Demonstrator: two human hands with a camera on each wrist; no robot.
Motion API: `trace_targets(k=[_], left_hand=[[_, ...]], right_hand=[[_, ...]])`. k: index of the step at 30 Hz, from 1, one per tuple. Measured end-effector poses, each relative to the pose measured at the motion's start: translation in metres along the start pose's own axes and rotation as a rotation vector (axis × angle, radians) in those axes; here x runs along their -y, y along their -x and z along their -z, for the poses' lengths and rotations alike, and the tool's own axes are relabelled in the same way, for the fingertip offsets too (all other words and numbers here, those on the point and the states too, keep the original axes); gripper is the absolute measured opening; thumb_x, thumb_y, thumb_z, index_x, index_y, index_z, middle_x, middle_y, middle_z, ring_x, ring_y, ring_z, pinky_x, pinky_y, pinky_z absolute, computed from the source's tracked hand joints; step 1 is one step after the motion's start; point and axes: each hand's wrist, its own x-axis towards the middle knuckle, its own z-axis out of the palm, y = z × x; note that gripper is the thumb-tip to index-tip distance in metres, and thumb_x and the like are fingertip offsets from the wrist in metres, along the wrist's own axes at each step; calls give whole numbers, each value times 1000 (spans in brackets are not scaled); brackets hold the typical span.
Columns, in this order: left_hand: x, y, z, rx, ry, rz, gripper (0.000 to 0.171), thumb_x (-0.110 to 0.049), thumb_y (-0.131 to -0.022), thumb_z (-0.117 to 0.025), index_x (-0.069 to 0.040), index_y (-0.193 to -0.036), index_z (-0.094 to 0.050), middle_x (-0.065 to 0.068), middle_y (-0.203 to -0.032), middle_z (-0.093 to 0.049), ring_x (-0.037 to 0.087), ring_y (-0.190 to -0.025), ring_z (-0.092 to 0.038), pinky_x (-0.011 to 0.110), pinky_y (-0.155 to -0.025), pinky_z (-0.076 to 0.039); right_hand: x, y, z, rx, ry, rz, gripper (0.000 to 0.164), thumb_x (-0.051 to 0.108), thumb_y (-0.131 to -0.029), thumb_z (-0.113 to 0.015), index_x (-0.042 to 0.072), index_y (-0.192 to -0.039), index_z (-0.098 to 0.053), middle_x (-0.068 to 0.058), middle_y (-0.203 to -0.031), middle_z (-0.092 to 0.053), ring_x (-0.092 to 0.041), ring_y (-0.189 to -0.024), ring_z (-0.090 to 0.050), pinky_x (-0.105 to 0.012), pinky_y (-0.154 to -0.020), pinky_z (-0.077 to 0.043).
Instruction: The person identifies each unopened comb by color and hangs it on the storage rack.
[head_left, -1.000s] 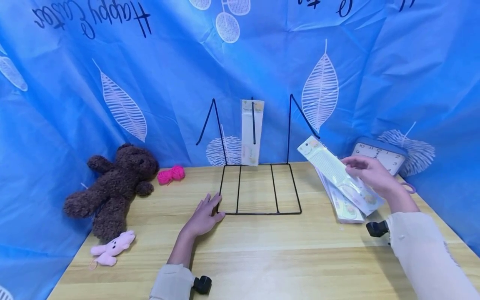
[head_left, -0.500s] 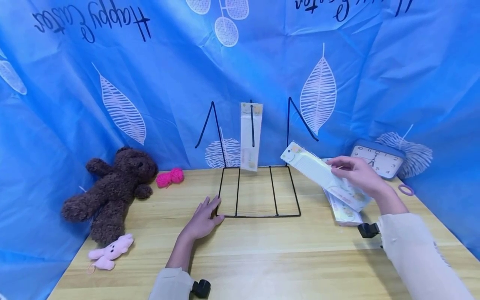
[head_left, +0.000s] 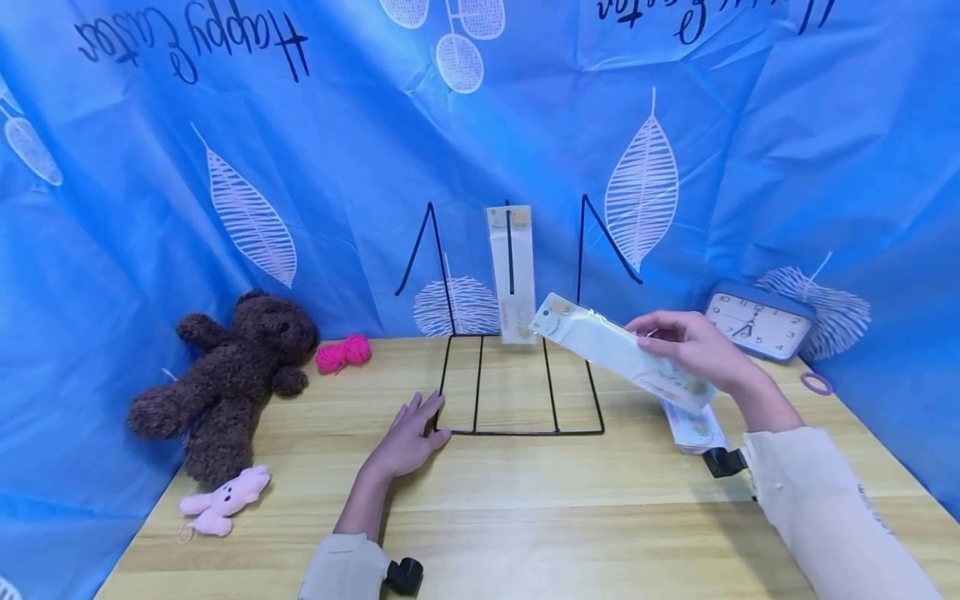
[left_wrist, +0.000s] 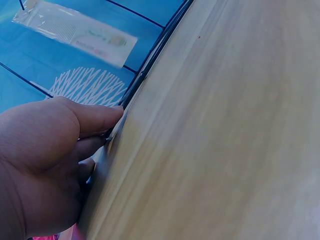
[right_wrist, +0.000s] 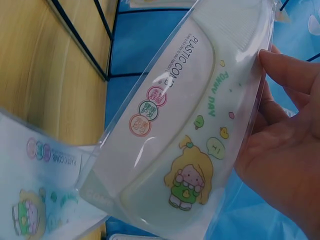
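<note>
My right hand (head_left: 693, 346) pinches a packaged plastic comb (head_left: 618, 350) by its long edge. In the right wrist view the clear sleeve and the comb's cartoon girl print (right_wrist: 187, 182) show, with the thumb on the near edge. The comb slants above the table, its hole end toward the rack. My left hand (head_left: 408, 437) rests at the front left corner of the black wire rack (head_left: 525, 432), fingers extended, thumb against the wire (left_wrist: 131, 90). Another packaged comb (head_left: 513, 279) hangs on the rack's middle hook. More packaged combs (head_left: 692, 429) lie below my right hand.
The rack's left hook (head_left: 414, 250) and right hook (head_left: 611, 237) jut forward. A blue clock (head_left: 757, 321) and a purple ring (head_left: 816, 383) are at the right. On the left sit a brown teddy bear (head_left: 225, 379), pink yarn (head_left: 343, 354) and a pink plush (head_left: 227, 502).
My right hand has carried the packaged comb leftward, off the pile and toward the rack. My left hand stays at the rack's corner.
</note>
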Motion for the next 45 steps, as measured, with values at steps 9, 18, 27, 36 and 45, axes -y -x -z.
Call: trace_targets(k=[9, 18, 27, 36, 45], left_hand=[[-1, 2, 0, -9, 12, 6, 59, -13, -101, -59, 6, -153, -38, 21, -162, -29, 42, -153, -6, 54, -124, 0], [-1, 1, -1, -13, 6, -1, 59, -13, -101, -60, 6, -152, -38, 21, -162, -30, 42, -153, -7, 53, -124, -1], [0, 2, -1, -14, 1, 2, 59, -14, -102, -59, 5, -153, -38, 20, -162, -29, 42, -153, -7, 52, -124, -1], [-1, 0, -1, -15, -1, 6, 60, -14, -101, -60, 5, -153, -38, 20, -162, -30, 41, -153, -7, 53, -124, -1], [1, 0, -2, -18, -5, -9, 59, -14, -101, -61, 6, -152, -38, 21, -162, -30, 42, -153, -8, 53, -124, -1]], right_hand=[[14, -3, -9, 22, -32, 104, 28, 15, -102, -62, 6, -128, -69, -11, -115, -69, -28, -99, -61, -37, -83, -49], [31, -6, -18, 21, -67, 195, 25, 13, -102, -62, 7, -125, -70, -9, -111, -71, -29, -95, -65, -40, -80, -52], [45, -7, -22, 15, -85, 262, 24, 11, -102, -61, 8, -124, -70, -8, -111, -71, -28, -94, -67, -44, -80, -53], [53, -5, -23, 6, -97, 294, 23, 9, -102, -62, 8, -122, -72, -6, -110, -71, -26, -95, -68, -43, -80, -54], [59, -3, -22, 10, -117, 384, 25, 2, -101, -60, 7, -122, -73, -5, -111, -70, -23, -98, -66, -37, -79, -56]])
